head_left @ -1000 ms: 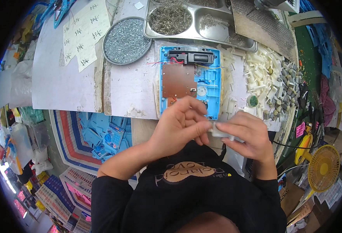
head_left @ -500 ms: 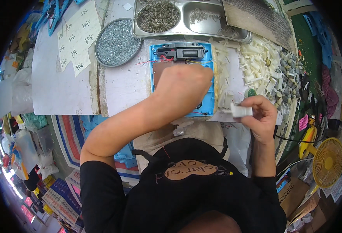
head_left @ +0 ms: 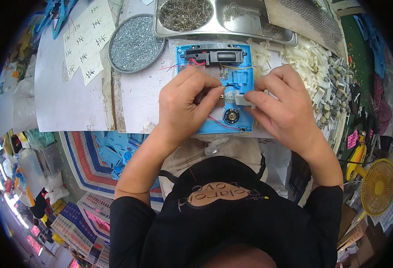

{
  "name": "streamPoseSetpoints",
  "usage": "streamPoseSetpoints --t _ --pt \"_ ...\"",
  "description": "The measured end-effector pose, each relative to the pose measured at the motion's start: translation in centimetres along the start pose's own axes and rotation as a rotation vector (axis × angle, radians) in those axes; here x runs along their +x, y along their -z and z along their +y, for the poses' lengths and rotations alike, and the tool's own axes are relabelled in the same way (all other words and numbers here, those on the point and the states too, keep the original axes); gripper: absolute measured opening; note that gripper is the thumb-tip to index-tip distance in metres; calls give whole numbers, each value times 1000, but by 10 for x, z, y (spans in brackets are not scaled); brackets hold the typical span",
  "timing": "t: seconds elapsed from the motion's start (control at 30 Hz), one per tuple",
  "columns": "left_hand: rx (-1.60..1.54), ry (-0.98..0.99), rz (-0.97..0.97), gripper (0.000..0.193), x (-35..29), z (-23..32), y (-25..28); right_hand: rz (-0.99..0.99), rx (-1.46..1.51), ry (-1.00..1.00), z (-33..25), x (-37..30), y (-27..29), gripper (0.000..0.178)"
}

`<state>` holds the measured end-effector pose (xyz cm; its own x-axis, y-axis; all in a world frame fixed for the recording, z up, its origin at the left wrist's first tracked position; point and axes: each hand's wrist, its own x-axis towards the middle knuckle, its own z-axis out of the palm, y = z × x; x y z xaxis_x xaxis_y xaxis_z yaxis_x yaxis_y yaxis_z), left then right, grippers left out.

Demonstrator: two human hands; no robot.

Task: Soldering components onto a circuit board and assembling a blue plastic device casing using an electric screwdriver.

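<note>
In front of me lies a blue plastic housing (head_left: 245, 123) with a black module (head_left: 218, 56) at its far end and a round black speaker-like part (head_left: 231, 116) near its close end. My right hand (head_left: 288, 107) pinches a small white plastic part (head_left: 242, 99) over the housing's right half, beside a pale round piece (head_left: 230, 97). From the left, my left hand (head_left: 185, 105) reaches over the housing, thumb and fingertips closed together next to the white part. What lies between those fingertips is too small to name. Thin red wires (head_left: 223, 123) run across the blue plastic.
A round tray of small silver screws (head_left: 136, 44) stands at the back left. Behind the housing is a metal tray (head_left: 232, 32) with springs. White plastic parts (head_left: 308, 67) and grey ones (head_left: 334, 85) are heaped at the right. A yellow fan (head_left: 378, 186) is at far right.
My right hand has brought the white part leftward from beside the table edge to over the housing. My left hand has drawn back leftward, uncovering the housing's right half.
</note>
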<state>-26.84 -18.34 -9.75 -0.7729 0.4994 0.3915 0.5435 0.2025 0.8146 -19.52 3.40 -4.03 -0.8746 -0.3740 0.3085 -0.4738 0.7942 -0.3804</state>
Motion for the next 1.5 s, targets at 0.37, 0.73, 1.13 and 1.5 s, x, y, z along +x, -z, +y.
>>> streamPoseSetpoints --t 0.37,0.73,1.13,1.5 --pt "-18 25 -17 11 -1 0 0 183 401 -91 28 -25 -50 29" --pt "24 33 -45 11 1 6 -2 69 135 -156 11 -30 -30 31" --pt "58 1 -132 18 10 21 9 108 -507 -880 108 -132 79 21" --pt "-17 -71 -339 12 60 61 -10 256 -207 -699 101 -104 80 23"
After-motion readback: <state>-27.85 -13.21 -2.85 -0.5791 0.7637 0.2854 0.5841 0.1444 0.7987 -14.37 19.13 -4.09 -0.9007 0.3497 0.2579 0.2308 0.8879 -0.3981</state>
